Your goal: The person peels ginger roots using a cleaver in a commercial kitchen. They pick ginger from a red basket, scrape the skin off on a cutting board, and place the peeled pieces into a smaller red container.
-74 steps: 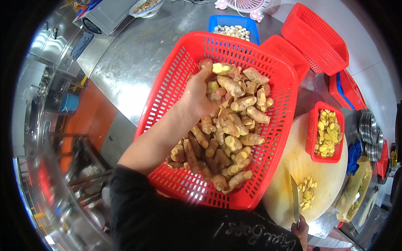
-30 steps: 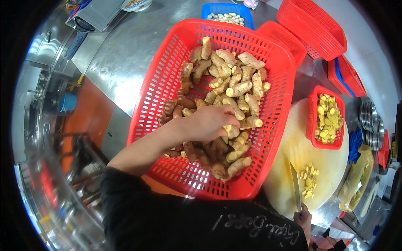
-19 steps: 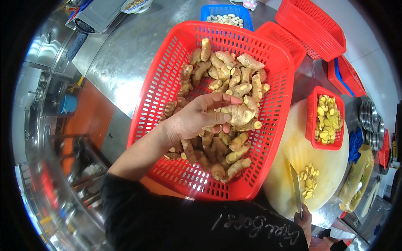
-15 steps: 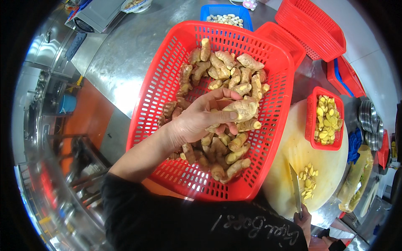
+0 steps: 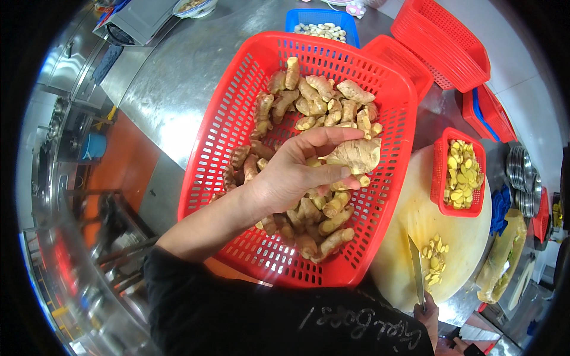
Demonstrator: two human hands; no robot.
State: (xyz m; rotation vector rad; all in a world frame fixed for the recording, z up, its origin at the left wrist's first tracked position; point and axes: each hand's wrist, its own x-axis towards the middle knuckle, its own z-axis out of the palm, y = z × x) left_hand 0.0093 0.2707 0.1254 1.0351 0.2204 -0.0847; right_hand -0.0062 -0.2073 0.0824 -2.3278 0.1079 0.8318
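Observation:
My left hand pinches a knobbly piece of ginger between thumb and fingers. It is over a large red plastic basket with slotted walls, where many pale brown ginger roots lie heaped. At the lower right, my right hand is closed round the handle of a kitchen knife. The blade rests on or just above a round, yellowish cutting board. Beside the blade lies a small pile of sliced ginger. A small red basket on the board's far part holds more ginger slices.
Behind the large basket stands a blue basket of white pieces. Stacked red baskets are at the far right. Metal bowls, a blue cloth and a wrapped long package lie right of the board. Another person's hand shows at the lower right.
My left hand has turned the ginger piece and shifted it slightly right, so its broad side now shows. My right hand and the knife have barely moved.

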